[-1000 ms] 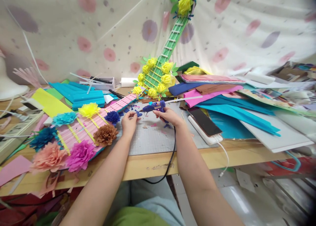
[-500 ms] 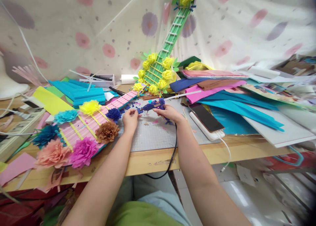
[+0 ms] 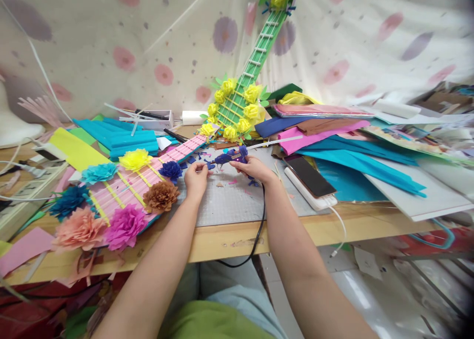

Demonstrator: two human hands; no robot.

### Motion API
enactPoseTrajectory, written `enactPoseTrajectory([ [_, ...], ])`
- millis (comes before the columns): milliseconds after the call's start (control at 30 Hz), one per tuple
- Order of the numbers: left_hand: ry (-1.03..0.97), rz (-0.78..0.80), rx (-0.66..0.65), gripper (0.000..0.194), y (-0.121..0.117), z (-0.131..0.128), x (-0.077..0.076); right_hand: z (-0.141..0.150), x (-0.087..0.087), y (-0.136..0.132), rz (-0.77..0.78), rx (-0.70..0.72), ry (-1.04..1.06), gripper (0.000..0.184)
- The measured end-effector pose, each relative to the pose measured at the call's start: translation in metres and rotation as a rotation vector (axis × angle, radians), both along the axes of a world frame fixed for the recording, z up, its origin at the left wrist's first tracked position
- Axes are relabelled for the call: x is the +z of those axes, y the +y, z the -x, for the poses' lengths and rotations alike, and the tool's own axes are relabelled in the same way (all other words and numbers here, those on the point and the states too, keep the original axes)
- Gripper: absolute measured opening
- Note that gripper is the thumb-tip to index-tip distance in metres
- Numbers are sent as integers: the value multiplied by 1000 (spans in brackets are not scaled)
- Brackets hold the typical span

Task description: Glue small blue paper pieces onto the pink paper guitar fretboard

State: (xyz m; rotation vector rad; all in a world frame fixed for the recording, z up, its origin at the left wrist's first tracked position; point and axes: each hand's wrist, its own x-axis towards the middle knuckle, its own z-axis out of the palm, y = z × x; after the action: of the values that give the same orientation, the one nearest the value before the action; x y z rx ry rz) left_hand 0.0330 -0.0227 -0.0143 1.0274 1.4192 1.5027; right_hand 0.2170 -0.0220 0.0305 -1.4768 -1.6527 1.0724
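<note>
My right hand (image 3: pixel 252 169) is closed around a dark blue glue gun (image 3: pixel 233 155), its nozzle pointing left and a white glue stick (image 3: pixel 274 141) sticking out behind. Between the fingertips of my left hand (image 3: pixel 196 178) is a small dark blue paper piece (image 3: pixel 209 166), close to the nozzle; whether the two touch I cannot tell. Both hands are over a grey cutting mat (image 3: pixel 222 206) strewn with blue and pink scraps. To the left lies a pink paper guitar (image 3: pixel 126 193) edged with paper flowers, its dark blue flower (image 3: pixel 171 170) nearest my left hand.
A green paper guitar (image 3: pixel 240 94) with yellow roses leans on the back curtain. Coloured paper (image 3: pixel 355 164) is piled at the right, beside a phone (image 3: pixel 310 175) on a white power bank. The gun's black cable (image 3: pixel 259 235) hangs over the table edge. A power strip (image 3: pixel 33 201) lies left.
The glue gun's nozzle has risen slightly and tilted away from the blue paper piece. Both hands stay in nearly the same place, still holding their things.
</note>
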Motion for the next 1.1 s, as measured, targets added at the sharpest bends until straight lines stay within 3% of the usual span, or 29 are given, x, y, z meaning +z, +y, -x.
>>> enactPoseTrajectory([
  [367, -2, -12, -31, 2, 0, -1, -2, -1, -6, 6, -34, -26, 46, 40],
  [567, 35, -105, -81, 8, -8, -4, 6, 20, -26, 24, -90, -329, 39, 39],
  [700, 135, -255, -66, 15, -18, -8, 16, 32, -34, 30, -149, -376, -132, 41],
  [800, 158, -340, -53, 16, -24, -9, 36, 33, -36, 31, -149, -348, -182, 44],
  [967, 304, -422, -62, 14, -24, 8, 90, 32, -34, 29, -134, -279, -229, 47],
  [1100, 399, -286, -65, 22, -19, 40, 131, 33, -31, 26, -106, -259, -245, 48],
])
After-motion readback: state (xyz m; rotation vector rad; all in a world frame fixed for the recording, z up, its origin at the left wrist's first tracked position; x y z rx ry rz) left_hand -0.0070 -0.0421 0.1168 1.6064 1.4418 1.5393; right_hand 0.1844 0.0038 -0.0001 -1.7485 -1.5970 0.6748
